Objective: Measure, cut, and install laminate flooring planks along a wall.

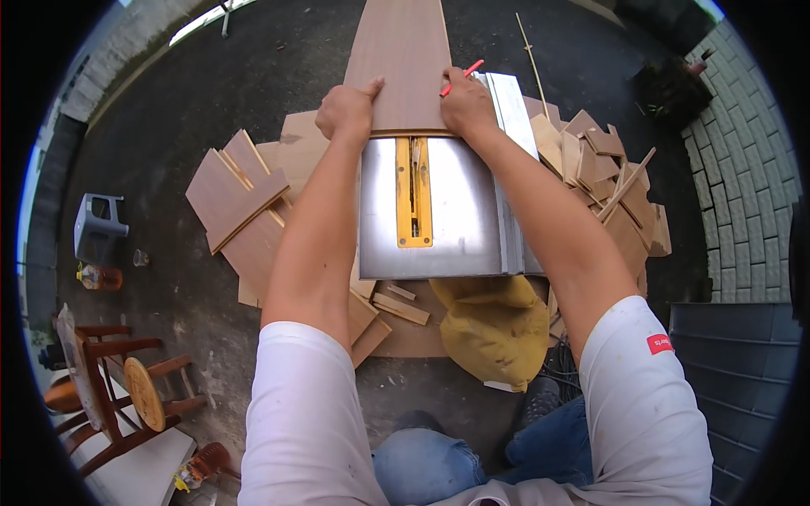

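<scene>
A long reddish-brown wooden board [401, 72] lies across the far end of the metal table saw [468, 198]. My left hand [348, 110] grips the board's left edge, its thumb on top and its other fingers curled out of sight. At the opposite edge, my right hand [469, 103] has a slim red pencil or marker [462, 78] between its fingers and rests against the board. A yellow insert plate [426, 228] with a dark slot is set into the saw top, between my forearms. The board's near end lies just past the far end of that plate.
Wood offcuts are heaped left [236, 194] and right [603, 169] of the saw. A yellow bag [494, 333] hangs below its near edge. Farther left are a grey plastic stool [97, 221], a bottle [99, 277] and wooden chairs [110, 379]. A block wall [747, 169] stands right.
</scene>
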`<state>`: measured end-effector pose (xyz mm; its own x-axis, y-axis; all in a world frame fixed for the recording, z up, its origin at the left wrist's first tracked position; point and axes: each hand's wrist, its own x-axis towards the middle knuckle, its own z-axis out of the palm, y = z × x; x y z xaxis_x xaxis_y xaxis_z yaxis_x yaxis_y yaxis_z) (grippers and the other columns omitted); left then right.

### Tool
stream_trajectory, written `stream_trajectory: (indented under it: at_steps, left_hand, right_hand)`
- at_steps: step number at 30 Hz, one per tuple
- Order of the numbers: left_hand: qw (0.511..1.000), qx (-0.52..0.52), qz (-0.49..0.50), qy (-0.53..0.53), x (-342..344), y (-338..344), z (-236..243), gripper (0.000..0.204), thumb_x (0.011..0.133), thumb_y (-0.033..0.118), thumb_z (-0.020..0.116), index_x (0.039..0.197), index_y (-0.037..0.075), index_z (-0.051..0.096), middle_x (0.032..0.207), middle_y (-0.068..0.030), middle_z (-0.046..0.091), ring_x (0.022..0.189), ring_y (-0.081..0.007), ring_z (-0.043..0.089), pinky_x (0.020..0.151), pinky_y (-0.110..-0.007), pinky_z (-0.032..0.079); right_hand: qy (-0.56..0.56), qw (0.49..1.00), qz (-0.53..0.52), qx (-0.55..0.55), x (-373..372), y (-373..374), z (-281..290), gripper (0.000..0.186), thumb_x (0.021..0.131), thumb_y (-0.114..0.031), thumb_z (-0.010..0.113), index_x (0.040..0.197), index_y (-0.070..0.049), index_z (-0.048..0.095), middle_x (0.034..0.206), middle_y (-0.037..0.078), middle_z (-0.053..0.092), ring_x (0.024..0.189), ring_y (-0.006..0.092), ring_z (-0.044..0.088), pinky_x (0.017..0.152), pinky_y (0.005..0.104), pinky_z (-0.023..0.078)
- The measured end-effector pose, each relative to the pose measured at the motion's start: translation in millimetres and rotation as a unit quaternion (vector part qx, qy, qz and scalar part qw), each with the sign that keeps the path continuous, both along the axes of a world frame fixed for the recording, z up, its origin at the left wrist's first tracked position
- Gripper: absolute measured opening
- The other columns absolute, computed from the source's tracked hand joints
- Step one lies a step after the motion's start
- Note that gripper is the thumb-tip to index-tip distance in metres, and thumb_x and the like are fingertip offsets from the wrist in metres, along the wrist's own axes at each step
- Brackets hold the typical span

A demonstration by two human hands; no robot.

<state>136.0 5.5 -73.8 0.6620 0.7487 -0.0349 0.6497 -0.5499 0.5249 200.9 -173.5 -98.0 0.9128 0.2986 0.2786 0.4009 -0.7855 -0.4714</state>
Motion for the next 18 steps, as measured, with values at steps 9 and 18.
stream_trajectory:
  at_steps: [9,18]
  left_hand:
    - [1.000,0.002,0.009,0.011,-2.3,-4.0,1.9,0.078,0.078,0.075,0.065,0.105,0.003,0.075,0.110,-0.0160,0.073,0.104,-0.0305,0.070,0.085,-0.042,0.055]
    - [1.000,0.006,0.016,0.021,-7.1,-9.0,5.5,0.072,0.079,0.071,0.067,0.103,0.003,0.076,0.105,-0.0140,0.075,0.099,-0.0286,0.072,0.083,-0.038,0.056]
  right_hand:
    - [-0.010,1.000,0.007,0.008,1.2,-2.7,-3.6,0.033,0.100,-0.022,0.046,0.126,-0.006,0.058,0.121,0.022,0.065,0.119,0.0360,0.058,0.104,0.0449,0.041]
    - [-0.009,1.000,0.007,0.008,-3.4,-4.3,0.3,0.033,0.095,-0.018,0.053,0.126,-0.007,0.058,0.120,0.021,0.064,0.117,0.0355,0.059,0.103,0.0441,0.042]
